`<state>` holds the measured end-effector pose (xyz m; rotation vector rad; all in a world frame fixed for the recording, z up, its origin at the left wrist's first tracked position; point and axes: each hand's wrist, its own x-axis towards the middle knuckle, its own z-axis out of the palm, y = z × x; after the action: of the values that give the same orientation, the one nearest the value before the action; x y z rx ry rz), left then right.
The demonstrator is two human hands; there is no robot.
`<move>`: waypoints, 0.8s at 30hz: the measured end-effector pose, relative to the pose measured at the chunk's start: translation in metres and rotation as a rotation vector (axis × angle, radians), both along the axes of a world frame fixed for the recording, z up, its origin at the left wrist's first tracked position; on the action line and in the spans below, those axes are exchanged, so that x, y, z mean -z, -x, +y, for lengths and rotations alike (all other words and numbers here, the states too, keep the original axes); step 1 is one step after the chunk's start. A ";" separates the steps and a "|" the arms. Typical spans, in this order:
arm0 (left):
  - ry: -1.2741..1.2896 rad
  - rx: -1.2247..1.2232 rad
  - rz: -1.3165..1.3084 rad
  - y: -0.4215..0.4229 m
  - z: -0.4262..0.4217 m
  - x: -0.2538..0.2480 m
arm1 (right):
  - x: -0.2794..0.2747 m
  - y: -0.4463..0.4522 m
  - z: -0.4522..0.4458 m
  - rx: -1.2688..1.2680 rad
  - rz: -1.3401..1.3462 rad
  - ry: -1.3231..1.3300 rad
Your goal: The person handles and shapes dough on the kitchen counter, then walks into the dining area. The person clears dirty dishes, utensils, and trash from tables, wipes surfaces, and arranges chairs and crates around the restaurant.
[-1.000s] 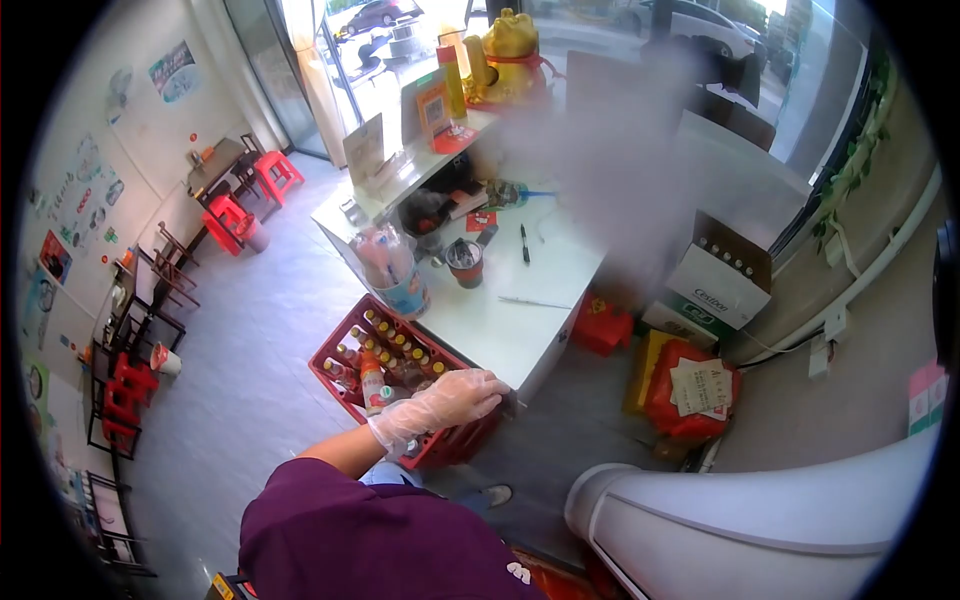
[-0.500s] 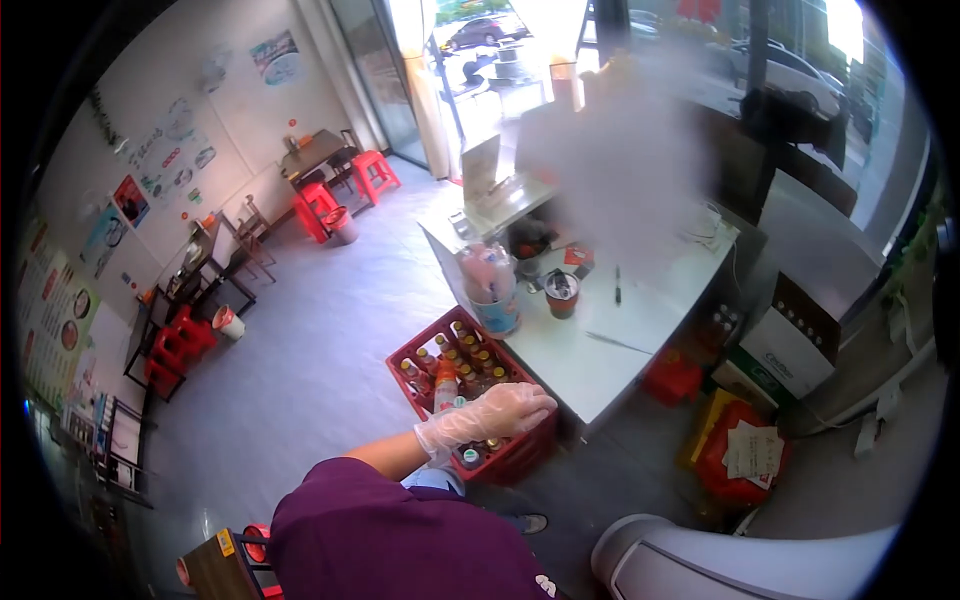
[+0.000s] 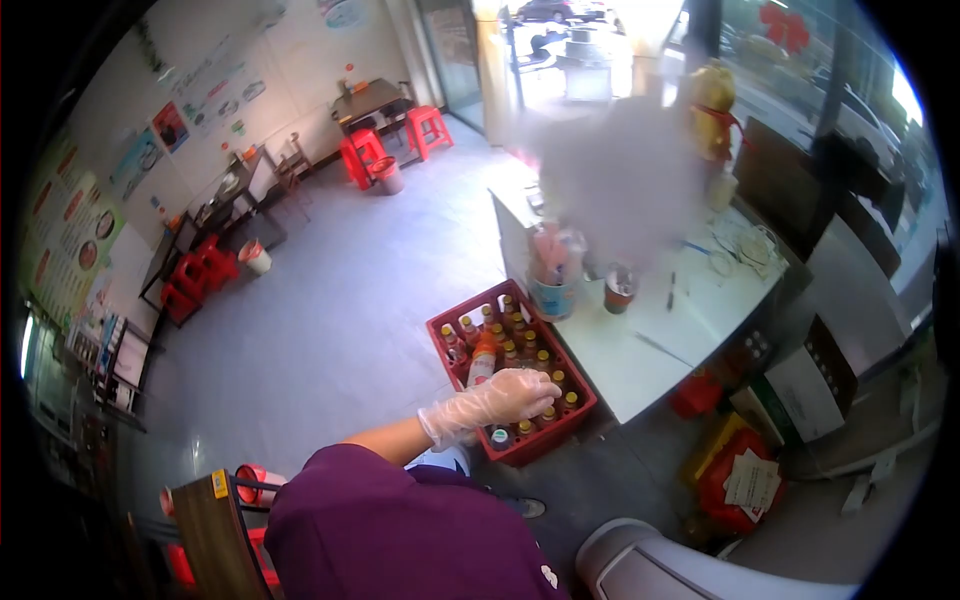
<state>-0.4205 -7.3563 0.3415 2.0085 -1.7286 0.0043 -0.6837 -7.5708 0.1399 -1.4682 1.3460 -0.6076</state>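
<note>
My left hand (image 3: 520, 395), in a clear plastic glove, reaches in from the lower left over a red crate (image 3: 440, 345). Its fingers are curled together beside the yellow bottle caps; anything between them is too small to make out. Several glass bottles (image 3: 529, 343) with yellow caps stand in the crate. An orange-and-white bottle (image 3: 482, 362) leans among them, left of the hand. One bottle with a pale cap (image 3: 501, 437) is below the hand. My right hand is out of view.
Beside the crate, a white counter (image 3: 640, 375) holds a patterned tub (image 3: 553, 295), a dark cup (image 3: 619, 291) and a pen (image 3: 671, 290). A blurred grey patch covers its far part. Boxes (image 3: 805, 390) stand at right. Red stools (image 3: 428, 130) and tables line the left wall.
The view has swung, so the crate and counter appear farther right. My left hand stays over the crate with its fingers curled; more capped bottles show around it.
</note>
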 end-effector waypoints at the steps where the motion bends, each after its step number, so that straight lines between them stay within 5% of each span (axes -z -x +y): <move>1: -0.011 -0.025 -0.009 -0.006 0.010 0.000 | 0.001 -0.011 0.006 -0.037 -0.005 -0.008; 11: -0.002 -0.339 0.069 -0.077 0.149 -0.003 | 0.003 -0.187 0.113 -0.543 -0.041 -0.078; 21: 0.227 -0.895 0.084 -0.205 0.450 0.030 | 0.016 -0.460 0.336 -1.044 0.053 -0.154; 24: 0.225 -1.096 0.196 -0.222 0.530 0.001 | 0.024 -0.518 0.377 -1.110 0.146 -0.164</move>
<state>-0.1983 -6.8260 0.3400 2.3988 -0.3357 0.3294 -0.1655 -7.1935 0.1155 -1.8451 0.4825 0.3261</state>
